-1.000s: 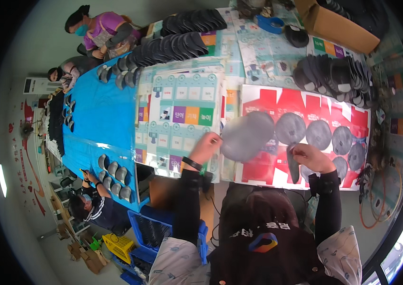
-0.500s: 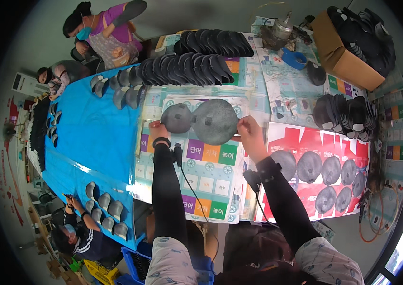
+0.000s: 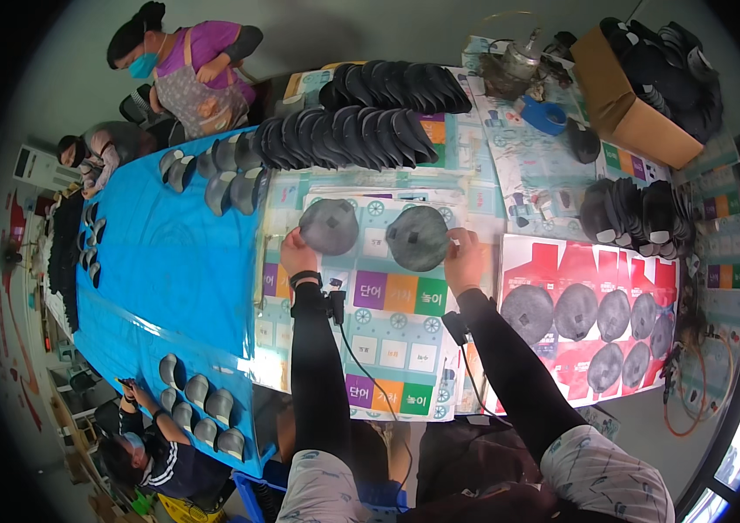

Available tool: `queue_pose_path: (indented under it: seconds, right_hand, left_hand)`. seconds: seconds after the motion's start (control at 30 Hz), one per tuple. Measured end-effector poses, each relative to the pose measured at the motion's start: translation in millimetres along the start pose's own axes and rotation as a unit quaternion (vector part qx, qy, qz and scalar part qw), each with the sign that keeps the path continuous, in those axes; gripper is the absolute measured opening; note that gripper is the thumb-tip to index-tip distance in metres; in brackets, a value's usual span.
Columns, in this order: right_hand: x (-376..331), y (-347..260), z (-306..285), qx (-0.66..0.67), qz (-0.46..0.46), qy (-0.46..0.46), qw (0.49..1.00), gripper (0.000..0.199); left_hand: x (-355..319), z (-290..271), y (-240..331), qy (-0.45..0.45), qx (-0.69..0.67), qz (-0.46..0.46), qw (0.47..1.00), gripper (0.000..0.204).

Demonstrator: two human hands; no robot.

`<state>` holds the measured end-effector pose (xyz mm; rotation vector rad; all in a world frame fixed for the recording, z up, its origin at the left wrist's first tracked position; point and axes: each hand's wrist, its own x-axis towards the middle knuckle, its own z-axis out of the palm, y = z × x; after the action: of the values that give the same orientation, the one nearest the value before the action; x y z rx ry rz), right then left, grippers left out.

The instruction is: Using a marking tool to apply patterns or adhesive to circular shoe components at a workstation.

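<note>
Now | left hand (image 3: 297,254) grip clamps grey piece (image 3: 329,226) | right hand (image 3: 464,259) likewise, second piece (image 3: 417,238)

Grey pads (image 3: 418,237) matt, felt-like; printed sheet (image 3: 392,340) glossy paper.

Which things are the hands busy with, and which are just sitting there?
In hand:
- left hand on one grey mesh disc
- right hand on the other grey mesh disc
- colourful printed sheet under them

Just sitting:
- row of grey discs on the red sheet
- cardboard box
- blue cloth
- black stacked pieces
</note>
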<state>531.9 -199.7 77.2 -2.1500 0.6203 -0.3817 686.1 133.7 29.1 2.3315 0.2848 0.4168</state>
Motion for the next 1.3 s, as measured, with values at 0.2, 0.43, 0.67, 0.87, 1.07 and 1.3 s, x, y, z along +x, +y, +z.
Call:
queue_pose_path:
  seconds: [0.2,0.43,0.67,0.87,1.07,1.3]
  right_hand:
    - [0.1,3.1,-3.8,-0.066,-0.038,-0.023,0.997,0.013]
    - [-25.4,4.5,-77.3,0.027,-0.094,-0.042,0.994,0.042]
    - [-40.0,125.1,-306.6,-0.121,0.051,-0.022,0.991,0.025]
    - [1.0,218.7,-350.7,-0.199,-0.029,-0.068,0.977,0.013]
    - [19.6,230.0,-322.0,-0.214,-0.079,-0.114,0.967,0.011]
    - [25.3,222.7,-323.6,-0.277,-0.037,-0.18,0.943,0.016]
  left_hand:
    - [-1.5,22.1,-47.3,-0.022,-0.033,-0.048,0.998,0.044]
    - [-86.6,-9.3,-15.9,0.081,0.035,0.017,0.996,0.051]
    - [-321.0,10.9,160.3,-0.174,-0.047,0.134,0.974,0.037]
    - [-400.6,57.0,247.4,-0.209,0.077,0.175,0.959,0.034]
    - [-403.4,76.4,271.1,-0.198,0.145,0.161,0.956,0.03]
    - [-397.0,84.7,286.9,-0.2,0.208,0.156,0.945,0.031]
